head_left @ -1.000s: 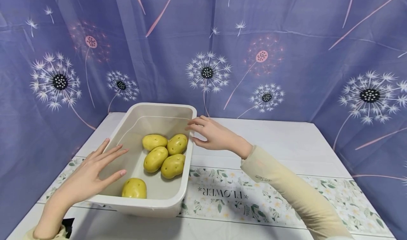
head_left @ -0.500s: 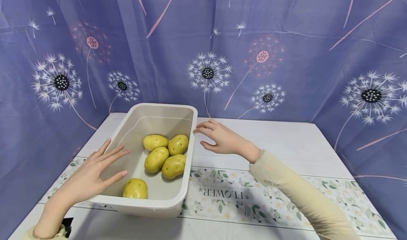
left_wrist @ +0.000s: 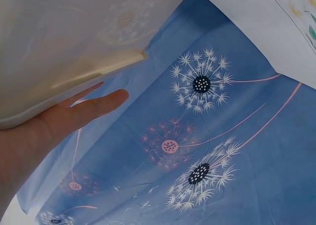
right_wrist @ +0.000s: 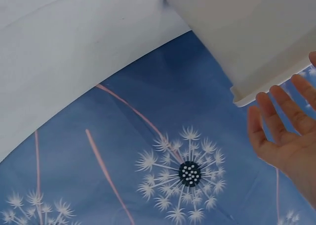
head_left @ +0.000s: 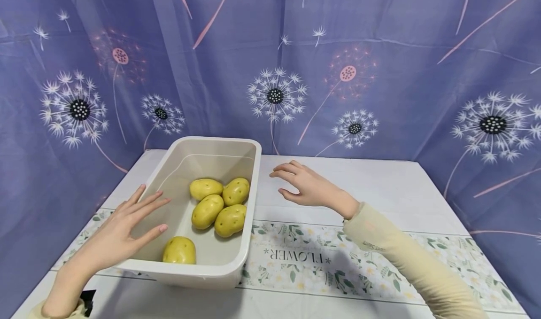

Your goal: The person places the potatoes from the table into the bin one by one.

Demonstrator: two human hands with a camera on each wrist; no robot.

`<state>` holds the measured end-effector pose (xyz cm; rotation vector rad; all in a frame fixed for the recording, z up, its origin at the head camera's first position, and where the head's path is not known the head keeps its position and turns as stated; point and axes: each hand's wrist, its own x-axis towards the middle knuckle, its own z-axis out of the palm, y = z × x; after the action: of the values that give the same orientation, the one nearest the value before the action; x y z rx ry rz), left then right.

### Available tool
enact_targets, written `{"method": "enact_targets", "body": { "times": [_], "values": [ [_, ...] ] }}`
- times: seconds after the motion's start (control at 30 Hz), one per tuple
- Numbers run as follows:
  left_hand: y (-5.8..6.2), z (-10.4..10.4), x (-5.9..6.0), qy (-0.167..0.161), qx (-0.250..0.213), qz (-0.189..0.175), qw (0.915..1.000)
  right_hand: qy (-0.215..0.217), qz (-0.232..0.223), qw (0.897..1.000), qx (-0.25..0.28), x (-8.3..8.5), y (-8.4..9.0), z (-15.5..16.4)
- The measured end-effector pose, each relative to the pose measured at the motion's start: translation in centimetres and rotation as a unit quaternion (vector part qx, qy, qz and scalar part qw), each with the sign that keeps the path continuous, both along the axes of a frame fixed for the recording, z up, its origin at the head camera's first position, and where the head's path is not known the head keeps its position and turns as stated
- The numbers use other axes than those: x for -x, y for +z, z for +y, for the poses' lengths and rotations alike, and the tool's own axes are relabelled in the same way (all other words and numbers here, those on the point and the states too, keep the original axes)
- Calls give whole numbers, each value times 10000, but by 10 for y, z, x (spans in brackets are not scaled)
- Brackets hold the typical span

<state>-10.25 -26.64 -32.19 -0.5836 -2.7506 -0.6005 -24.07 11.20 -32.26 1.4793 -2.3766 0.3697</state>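
Note:
A pale grey plastic bin (head_left: pixel 215 268) stands on the table, left of centre in the head view. Several yellow-green potatoes (head_left: pixel 207 212) lie on its floor, grouped toward the right wall. A single potato (head_left: pixel 179 250) sits apart, close to the bin's near wall. My left hand (head_left: pixel 114 232) rests over the bin's left edge with fingers and thumb spread. To the right of the bin, my right hand (head_left: pixel 310 183) hovers above the white tabletop, fingers loosely bent and holding nothing. In the right wrist view that hand's fingers appear near the bin's rim (right_wrist: pixel 247 100).
A printed floral strip (head_left: pixel 304 258) lettered FLOWER crosses the white table (head_left: pixel 363 178). Blue curtain (head_left: pixel 220 74) with dandelion prints hangs behind and at both sides. Near my left wrist a small black item (head_left: pixel 88 300) shows.
My right hand has moved off the bin's right rim and drawn away to the right. The left hand, bin and potatoes keep their places.

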Motion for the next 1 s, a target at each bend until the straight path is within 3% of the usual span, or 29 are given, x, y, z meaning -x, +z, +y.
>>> {"method": "enact_targets", "body": {
  "times": [0.73, 1.0],
  "values": [
    [6, 2, -3, 103, -94, 138, 9998, -493, -201, 9984, -209, -9, -15, 31],
    [14, 11, -12, 161, -137, 270, 9994, -625, -250, 9977, -121, -12, -19, 40]
  ]
}}
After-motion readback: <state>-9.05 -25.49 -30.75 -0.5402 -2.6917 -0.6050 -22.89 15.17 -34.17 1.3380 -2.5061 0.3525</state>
